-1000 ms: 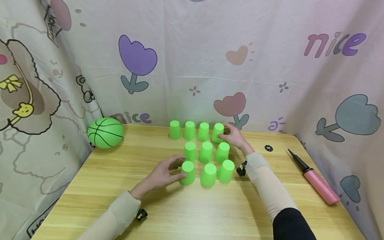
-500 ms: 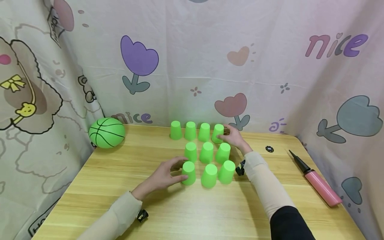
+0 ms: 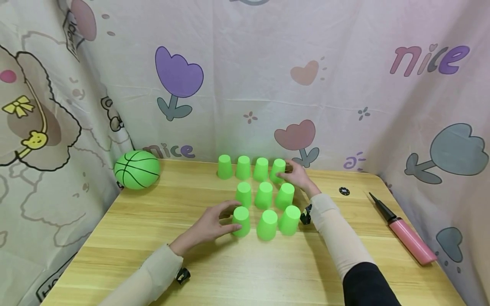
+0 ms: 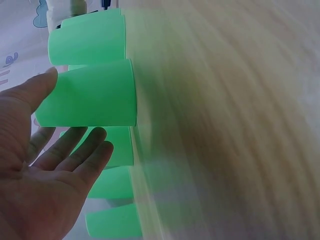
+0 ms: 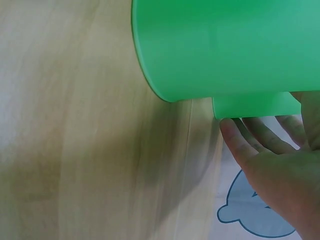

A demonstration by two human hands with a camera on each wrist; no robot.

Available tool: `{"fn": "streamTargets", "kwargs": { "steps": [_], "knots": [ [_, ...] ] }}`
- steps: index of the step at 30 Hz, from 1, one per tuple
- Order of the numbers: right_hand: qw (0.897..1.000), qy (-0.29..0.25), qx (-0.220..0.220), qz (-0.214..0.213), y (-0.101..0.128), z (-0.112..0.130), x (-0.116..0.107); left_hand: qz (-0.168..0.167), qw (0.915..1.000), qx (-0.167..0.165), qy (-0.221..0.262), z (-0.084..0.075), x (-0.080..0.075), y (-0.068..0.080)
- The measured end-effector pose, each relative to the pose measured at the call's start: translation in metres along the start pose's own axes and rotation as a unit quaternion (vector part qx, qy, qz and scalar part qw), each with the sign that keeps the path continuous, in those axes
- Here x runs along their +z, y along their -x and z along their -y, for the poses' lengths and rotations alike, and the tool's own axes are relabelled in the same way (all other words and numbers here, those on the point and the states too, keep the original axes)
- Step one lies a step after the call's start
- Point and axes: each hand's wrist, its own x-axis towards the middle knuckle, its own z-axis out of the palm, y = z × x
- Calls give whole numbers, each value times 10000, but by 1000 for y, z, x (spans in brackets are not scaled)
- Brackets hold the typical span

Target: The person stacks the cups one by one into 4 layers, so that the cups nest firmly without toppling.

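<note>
Almost nothing has moved since the earlier frames: both hands are kept at the same cups. Ten green cups are set upside down on the bench, four in the back row near its far edge and three in each of the two rows before it. The front left cup (image 3: 241, 220) is touched by the left hand (image 3: 208, 226) with relaxed, spread fingers, not clenched. The back right cup (image 3: 277, 170) is grasped loosely by the right hand (image 3: 297, 176). A green ball (image 3: 136, 169) is seen at the far left corner, a pink pump (image 3: 405, 236) at the right edge.
</note>
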Motion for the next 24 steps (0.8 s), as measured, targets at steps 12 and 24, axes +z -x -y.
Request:
{"fn": "streamTargets", "kwargs": {
  "steps": [12, 24],
  "knots": [
    [10000, 16, -14, -26, 0, -1, -1, -39, 10000, 42, 55, 0, 4, -1],
    [9999, -5, 67, -102, 11, 3, -12, -41, 9999, 21, -98, -1, 8, -3]
  ]
}}
